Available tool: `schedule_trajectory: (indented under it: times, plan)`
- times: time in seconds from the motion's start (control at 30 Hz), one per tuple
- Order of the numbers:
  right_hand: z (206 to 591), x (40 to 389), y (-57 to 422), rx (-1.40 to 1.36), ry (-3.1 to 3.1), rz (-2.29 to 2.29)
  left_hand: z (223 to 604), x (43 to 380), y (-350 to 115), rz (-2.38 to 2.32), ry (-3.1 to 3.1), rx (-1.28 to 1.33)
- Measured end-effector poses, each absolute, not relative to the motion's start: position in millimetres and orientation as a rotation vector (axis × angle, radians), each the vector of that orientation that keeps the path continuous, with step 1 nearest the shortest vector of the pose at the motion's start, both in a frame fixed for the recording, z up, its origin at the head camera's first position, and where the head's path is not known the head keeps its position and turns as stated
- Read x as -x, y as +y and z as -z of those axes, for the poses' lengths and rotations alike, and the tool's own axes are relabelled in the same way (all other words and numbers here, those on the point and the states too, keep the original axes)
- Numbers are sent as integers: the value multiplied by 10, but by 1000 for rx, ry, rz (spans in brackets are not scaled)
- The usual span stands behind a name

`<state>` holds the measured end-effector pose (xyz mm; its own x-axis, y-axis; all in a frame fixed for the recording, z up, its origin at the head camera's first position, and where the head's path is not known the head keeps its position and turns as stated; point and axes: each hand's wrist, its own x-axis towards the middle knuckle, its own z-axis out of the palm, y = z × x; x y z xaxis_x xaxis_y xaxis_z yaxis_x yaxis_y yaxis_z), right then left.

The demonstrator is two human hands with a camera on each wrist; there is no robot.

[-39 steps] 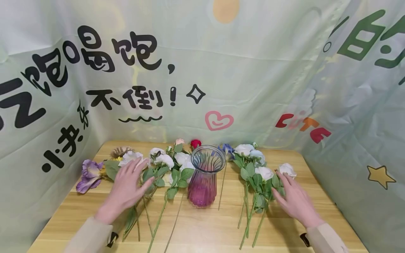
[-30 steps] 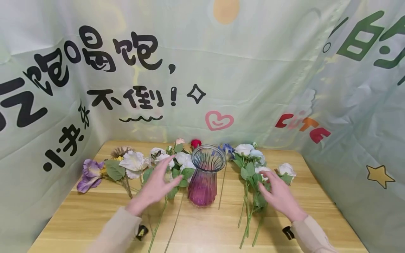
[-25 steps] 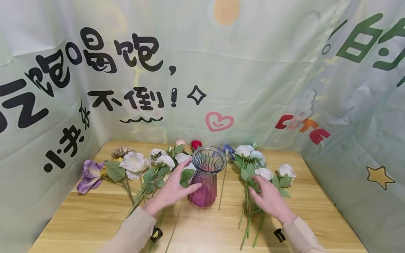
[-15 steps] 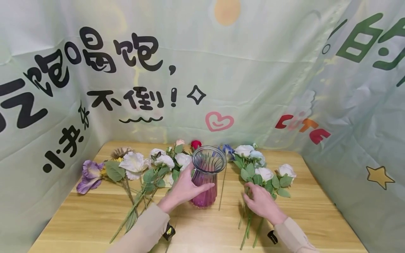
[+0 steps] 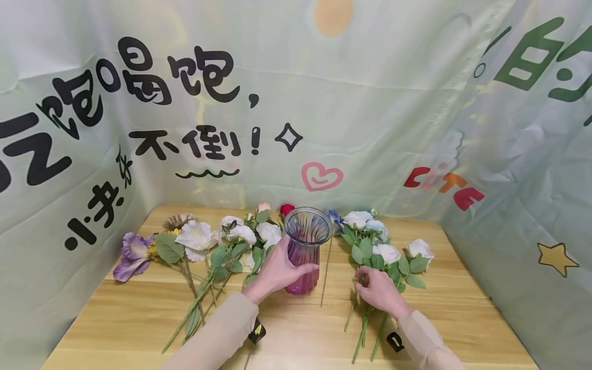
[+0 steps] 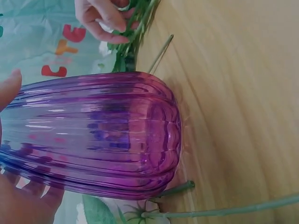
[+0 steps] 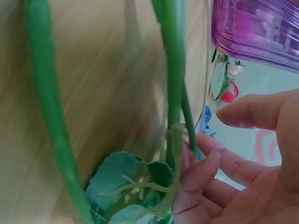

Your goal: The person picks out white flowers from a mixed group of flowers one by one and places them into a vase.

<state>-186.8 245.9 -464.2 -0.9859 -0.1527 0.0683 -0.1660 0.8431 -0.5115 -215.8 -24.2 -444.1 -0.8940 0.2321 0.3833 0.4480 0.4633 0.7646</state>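
My left hand (image 5: 275,270) grips a ribbed glass vase (image 5: 309,252), thumb across the front and fingers round the far side. The vase shades from clear blue-grey at its rim to purple at its base. It stands upright in the head view, and the left wrist view shows its purple base (image 6: 152,140) close to the tabletop. My right hand (image 5: 381,293) is at the green stems (image 5: 363,334) below the right-hand white roses (image 5: 386,253). In the right wrist view its bent fingertips touch a stem (image 7: 175,84), with the thumb held apart from them.
Left of the vase lie white flowers (image 5: 196,239), a purple iris (image 5: 133,257) and leafy stems (image 5: 182,318). A red rose (image 5: 287,209) and a blue flower (image 5: 335,218) lie behind it. Printed cloth (image 5: 370,128) walls in the wooden table (image 5: 296,334).
My left hand has moved right from the white flowers to the vase and taken hold of it; the vase has shifted slightly right and back. My right hand has moved left from the roses to their stems.
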Motion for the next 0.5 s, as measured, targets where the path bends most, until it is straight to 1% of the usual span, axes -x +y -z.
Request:
schedule_trajectory:
  times: [0.2,0.4,0.5]
  plan:
    - [4673,1895,2487,-201,-2957,-962,4437,2273,-173,1361,-2547,521]
    - [4665,1904,2471,-96,-2827,-1397,4424,2330,-169,1368,-2565,506]
    - [4647,1921,2446,13,-2722,-1637,4421,2334,-181,1364,-2557,508]
